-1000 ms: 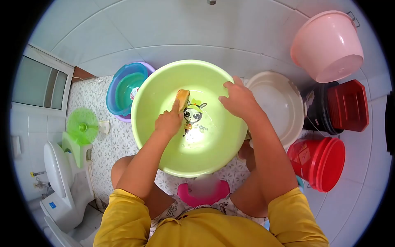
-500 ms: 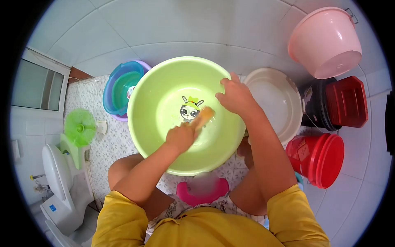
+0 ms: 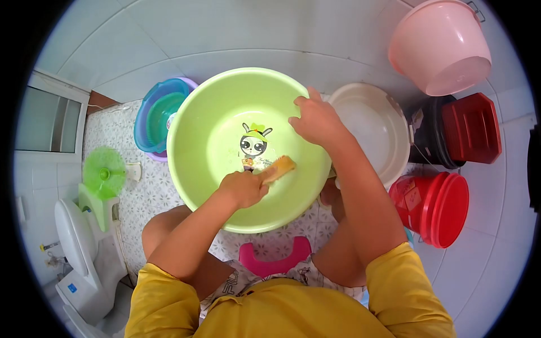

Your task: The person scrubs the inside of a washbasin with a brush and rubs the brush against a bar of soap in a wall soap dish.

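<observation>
While the person sat low over the green basin (image 3: 282,101), the brush (image 3: 279,169) lay slanted inside it, on the near right part of the interior, below and right of the cartoon print (image 3: 253,147). Its long axis ran diagonally: held end toward the person's left and nearer the body, free end out to the right and slightly away. Whether the bristles touched the plastic, I couldn't tell.

Brush: tan, wood-like, blocky, narrow, bristles lighter at the free end. Basin: round, wide, smooth glossy plastic, pale green, rolled rim, shiny patches on the bottom. Floor (image 3: 132,197): patterned tile, flower-like motifs. Wall (image 3: 225,34): smooth pale tiles.

Left hand (image 3: 243,189): clamped on the brush, fingers folded around the near end, back of hand up, above the basin's interior. Right hand (image 3: 316,117): partly open, fingers apart, laid over the far right rim of the basin and touching it, thumb and finger reaching inward; grip firmness unclear.

White basin (image 3: 375,129): round plastic, just beside the green one on the right. Blue basin (image 3: 145,118): scalloped edge, on the left. Red bucket (image 3: 431,208): tipped on its side, right. Pink stool (image 3: 275,265): smooth curved plastic, between the person's legs.
</observation>
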The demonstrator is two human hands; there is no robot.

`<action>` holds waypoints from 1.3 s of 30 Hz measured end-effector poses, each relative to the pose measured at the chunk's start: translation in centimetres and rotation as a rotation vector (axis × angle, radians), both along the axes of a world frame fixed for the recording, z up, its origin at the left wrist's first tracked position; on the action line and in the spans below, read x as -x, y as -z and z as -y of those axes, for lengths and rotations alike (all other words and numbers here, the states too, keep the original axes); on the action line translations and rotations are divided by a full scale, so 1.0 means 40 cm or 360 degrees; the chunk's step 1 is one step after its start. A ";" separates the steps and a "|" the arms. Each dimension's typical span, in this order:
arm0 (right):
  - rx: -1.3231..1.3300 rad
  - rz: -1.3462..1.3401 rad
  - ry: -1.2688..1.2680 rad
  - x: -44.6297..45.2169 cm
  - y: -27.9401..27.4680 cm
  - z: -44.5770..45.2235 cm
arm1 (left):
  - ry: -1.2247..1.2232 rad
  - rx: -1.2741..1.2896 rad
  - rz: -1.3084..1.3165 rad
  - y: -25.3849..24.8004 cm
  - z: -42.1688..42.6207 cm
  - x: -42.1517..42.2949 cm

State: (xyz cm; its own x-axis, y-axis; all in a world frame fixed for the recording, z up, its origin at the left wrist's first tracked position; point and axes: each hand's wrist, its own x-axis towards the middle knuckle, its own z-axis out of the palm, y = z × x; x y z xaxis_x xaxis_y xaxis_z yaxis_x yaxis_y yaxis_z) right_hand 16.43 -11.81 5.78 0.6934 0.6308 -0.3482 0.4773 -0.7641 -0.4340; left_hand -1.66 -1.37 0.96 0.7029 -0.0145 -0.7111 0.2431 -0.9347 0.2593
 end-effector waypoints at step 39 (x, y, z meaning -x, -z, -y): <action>0.0044 0.0031 0.0048 0.017 -0.007 -0.007 | -0.0053 0.0047 0.0072 -0.002 0.057 0.005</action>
State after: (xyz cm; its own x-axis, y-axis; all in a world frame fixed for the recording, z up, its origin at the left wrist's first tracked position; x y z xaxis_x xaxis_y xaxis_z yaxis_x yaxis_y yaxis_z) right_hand 15.74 -11.52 6.04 0.7188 0.5999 -0.3515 0.4622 -0.7899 -0.4030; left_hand -1.87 -3.65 1.06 0.7346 -0.0113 -0.6784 0.2613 -0.9180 0.2982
